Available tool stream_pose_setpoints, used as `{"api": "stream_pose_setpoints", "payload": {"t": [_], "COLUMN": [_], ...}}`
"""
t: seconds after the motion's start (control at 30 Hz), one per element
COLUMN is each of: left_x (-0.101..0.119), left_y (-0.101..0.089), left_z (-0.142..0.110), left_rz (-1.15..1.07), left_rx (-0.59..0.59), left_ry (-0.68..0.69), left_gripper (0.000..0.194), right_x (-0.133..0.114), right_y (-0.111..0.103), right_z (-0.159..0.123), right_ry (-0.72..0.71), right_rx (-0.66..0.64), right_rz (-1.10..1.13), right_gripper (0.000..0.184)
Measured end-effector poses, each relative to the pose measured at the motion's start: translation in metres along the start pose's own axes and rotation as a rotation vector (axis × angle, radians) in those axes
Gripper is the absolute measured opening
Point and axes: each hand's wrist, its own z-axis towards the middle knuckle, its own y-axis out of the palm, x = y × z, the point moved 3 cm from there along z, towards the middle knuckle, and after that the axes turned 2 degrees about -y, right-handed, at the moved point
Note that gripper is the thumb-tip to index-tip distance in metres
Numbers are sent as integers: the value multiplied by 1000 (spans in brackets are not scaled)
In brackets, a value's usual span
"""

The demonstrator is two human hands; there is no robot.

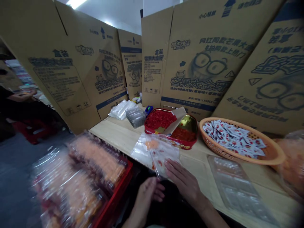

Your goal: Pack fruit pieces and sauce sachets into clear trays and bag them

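Several flattened cardboard cartons [201, 53] stand on edge along the back of a pale wooden table [114, 129], each printed with a cartoon face in glasses. Beside the table's near edge, a red plastic crate [120, 193] holds rows of packs with orange contents (motion blur hides their detail). On the table, an orange woven basket [273, 155] holds a heap of small printed sachets [234, 139], and a clear plastic blister tray [235, 190] lies just in front of it. A red tin [182, 146] full of red pieces [160, 118] stands left of the basket, with a clear plastic box [135, 116] and a stack of plastic bags [120, 109] farther along. A clear plastic bag [163, 155] lies at the table's near edge, just in front of the tin. The right hand [184, 180] is open, its fingers [175, 167] resting on the bag's lower edge. The left hand [147, 196] is curled close by at the bag's lower corner; whether it pinches the bag, I cannot tell.
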Motion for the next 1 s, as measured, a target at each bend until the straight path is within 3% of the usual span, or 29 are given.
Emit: {"api": "stream_pose_setpoints", "payload": {"t": [0.13,0.23,0.37,0.47,0.53,0.77,1.0], "left_x": [62,78,68,56,51,47,44], "left_y": [8,27,58,81,93,115,118], "left_z": [0,5,4,-2,-7,-18,-28], "left_rz": [-371,-438,-384,-242,-198,-245,-251], "left_rx": [-33,-86,-178,-286,-323,-292,-258], "left_ry": [127,148,154,166,183,138,184], "left_gripper": [32,28,26,27,30,38,29], "right_x": [-22,-35,-43,-44,-44,-52,-57], "right_y": [-11,-19,-33,-44,-49,-61,-63], "right_z": [-4,0,9,13,14,9,8], "right_ry": [-39,16,377,718,859,925,903], "right_rx": [36,77,89,237,317,499,532], "right_rz": [2,84,475,719,785,891,841], "right_gripper": [53,53,56,51,48,50,51]}}
